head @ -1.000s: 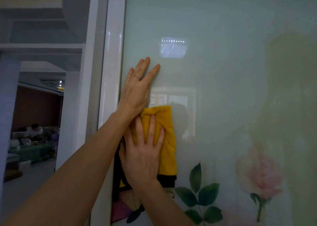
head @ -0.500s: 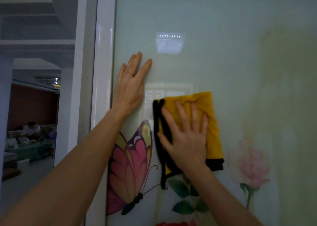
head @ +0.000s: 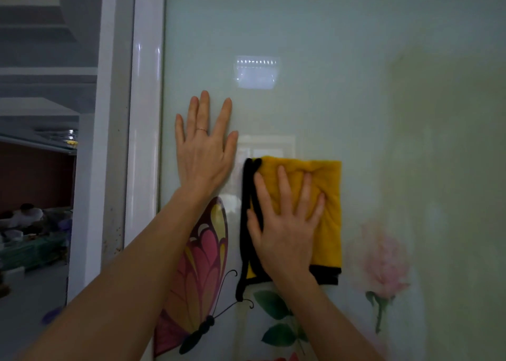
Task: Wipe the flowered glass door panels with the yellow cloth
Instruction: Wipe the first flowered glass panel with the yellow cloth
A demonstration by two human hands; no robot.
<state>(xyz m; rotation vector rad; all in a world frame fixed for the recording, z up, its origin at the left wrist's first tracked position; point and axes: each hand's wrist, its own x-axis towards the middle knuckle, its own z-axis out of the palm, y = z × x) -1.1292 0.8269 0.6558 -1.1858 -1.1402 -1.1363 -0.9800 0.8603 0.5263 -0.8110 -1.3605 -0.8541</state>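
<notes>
Far left: open doorway, dim room beyond. Glossy white door frame runs upright along panel's left edge. Your left hand lies flat on glass panel just right of frame, fingers straight and spread, thin ring on one, holding nothing. Butterfly print below that wrist. Your right hand presses yellow cloth flat to glass, fingers straight and splayed. Cloth folded, fuzzy, black-trimmed at left and bottom edges. Right of cloth: pale rose print, then wide smooth glass.
</notes>
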